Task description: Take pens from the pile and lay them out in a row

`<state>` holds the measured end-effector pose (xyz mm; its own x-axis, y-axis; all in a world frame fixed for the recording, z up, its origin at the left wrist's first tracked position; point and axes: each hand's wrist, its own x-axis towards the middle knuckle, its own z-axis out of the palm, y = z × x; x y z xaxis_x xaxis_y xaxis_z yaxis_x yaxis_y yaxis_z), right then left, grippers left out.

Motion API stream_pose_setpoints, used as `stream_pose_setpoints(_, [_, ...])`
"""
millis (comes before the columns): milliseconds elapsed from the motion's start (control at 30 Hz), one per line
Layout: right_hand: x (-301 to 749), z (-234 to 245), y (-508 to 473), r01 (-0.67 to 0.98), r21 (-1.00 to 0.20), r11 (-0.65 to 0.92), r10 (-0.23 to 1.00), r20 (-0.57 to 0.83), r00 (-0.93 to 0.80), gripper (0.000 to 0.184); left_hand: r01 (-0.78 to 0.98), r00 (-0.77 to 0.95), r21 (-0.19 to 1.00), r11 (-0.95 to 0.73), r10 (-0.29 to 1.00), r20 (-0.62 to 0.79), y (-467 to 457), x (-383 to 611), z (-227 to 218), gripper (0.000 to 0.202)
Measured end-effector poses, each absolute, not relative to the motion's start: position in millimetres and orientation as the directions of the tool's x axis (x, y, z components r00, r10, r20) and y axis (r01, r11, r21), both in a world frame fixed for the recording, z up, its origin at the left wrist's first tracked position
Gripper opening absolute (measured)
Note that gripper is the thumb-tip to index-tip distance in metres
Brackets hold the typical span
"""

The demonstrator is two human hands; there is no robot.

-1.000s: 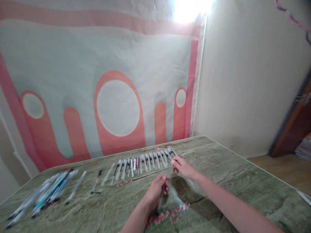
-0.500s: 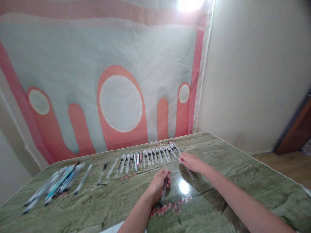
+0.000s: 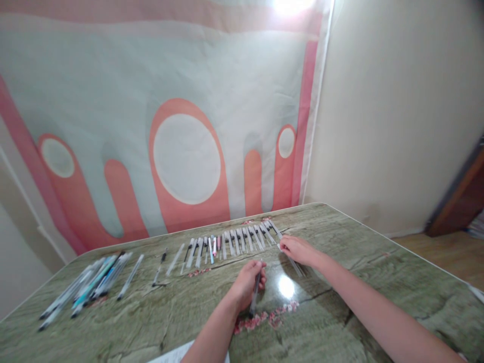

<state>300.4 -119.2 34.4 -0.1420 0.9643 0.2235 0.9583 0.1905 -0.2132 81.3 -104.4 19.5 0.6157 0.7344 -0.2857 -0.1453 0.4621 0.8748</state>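
My left hand is closed around a pen with a clear barrel and a dark end, which points down toward the table's near side. Over to the right, my right hand pinches at the right end of a row of pens. Thin clear pen tubes stick out below its fingers, resting on or just above the table. The fingertips partly hide what they grip. Clear and white pen parts with black pieces make up the row, along with a few blue and pink ones.
A pile of pens lies at the left of the table. One separate pen and a black-and-clear pen lie between pile and row. White paper shows at the near edge. A patterned cloth hangs behind.
The camera view has shifted slightly. Both hands keep nearly the same place and grip, and the pens lie as before.
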Motion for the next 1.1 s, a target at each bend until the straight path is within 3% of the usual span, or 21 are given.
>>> stream_pose_setpoints(233, [295.8, 46.1, -124.2, 0.941, -0.267, 0.207, 0.955, 0.265, -0.135, 0.011, -0.212, 0.62, 0.819, 0.532, 0.721, -0.308, -103.4, 80.3, 20.4, 0.018])
stream_pose_setpoints(400, [270.6, 55.9, -129.7, 0.865, -0.427, 0.264, 0.939, 0.317, -0.13, 0.012, -0.455, 0.581, 0.691, 0.562, 0.775, -0.247, -96.9, 78.0, 20.0, 0.016])
stream_pose_setpoints(600, [218.3, 37.1, -145.1, 0.667, -0.714, 0.212, 0.956, 0.011, -0.292, 0.039, -0.717, 0.287, 0.635, 0.287, 0.952, -0.106, -85.9, 74.8, 19.4, 0.01])
stream_pose_setpoints(767, [204.1, 23.2, -150.2, 0.652, -0.735, 0.187, 0.969, 0.028, -0.246, 0.038, -0.757, 0.094, 0.642, 0.117, 0.993, -0.069, -81.4, 73.2, 16.5, 0.008])
stream_pose_setpoints(1100, [215.3, 27.2, -139.1, 0.496, -0.861, 0.113, 0.993, 0.08, -0.087, 0.039, -0.562, 0.397, 0.777, 0.285, 0.917, -0.049, -95.5, 77.0, 20.5, 0.026])
